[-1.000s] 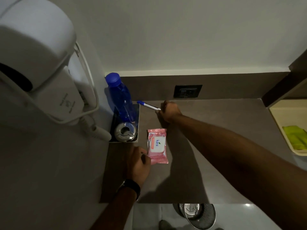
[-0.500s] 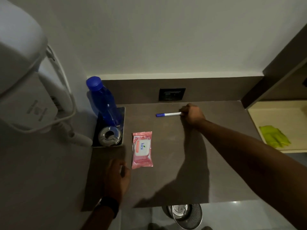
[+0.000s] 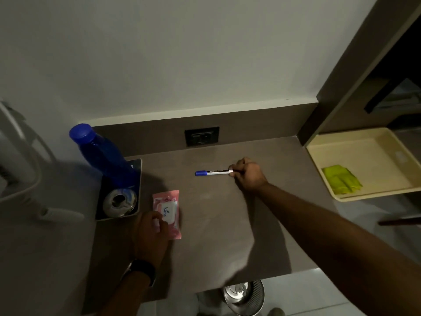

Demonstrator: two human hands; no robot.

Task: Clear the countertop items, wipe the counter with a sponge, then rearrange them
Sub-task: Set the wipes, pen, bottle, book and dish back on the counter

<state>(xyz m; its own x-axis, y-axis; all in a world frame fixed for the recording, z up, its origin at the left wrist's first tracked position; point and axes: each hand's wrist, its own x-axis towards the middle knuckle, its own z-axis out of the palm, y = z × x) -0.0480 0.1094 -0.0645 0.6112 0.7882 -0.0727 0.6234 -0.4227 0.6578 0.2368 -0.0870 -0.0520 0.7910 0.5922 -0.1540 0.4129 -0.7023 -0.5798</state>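
Note:
A blue-capped white marker (image 3: 213, 172) lies flat in the middle of the brown countertop (image 3: 216, 224), and my right hand (image 3: 248, 175) is shut on its right end. A pink wet-wipes pack (image 3: 169, 208) rests at the left; my left hand (image 3: 149, 236) covers its near left corner with fingers curled on it. Behind the pack, a blue water bottle (image 3: 102, 156) and a round metal ashtray (image 3: 119, 201) stand in a small dark tray (image 3: 137, 185).
A cream tray (image 3: 373, 197) holding a yellow-green sponge cloth (image 3: 341, 182) sits lower at the right. A wall socket (image 3: 201, 136) is in the backsplash. A white wall-mounted hair dryer (image 3: 20, 167) hangs at the left. A metal bin (image 3: 243, 297) stands below the counter edge.
My right hand carried the marker from beside the bottle toward the counter's middle. My left hand drew back off the wipes pack, then returned onto its near corner.

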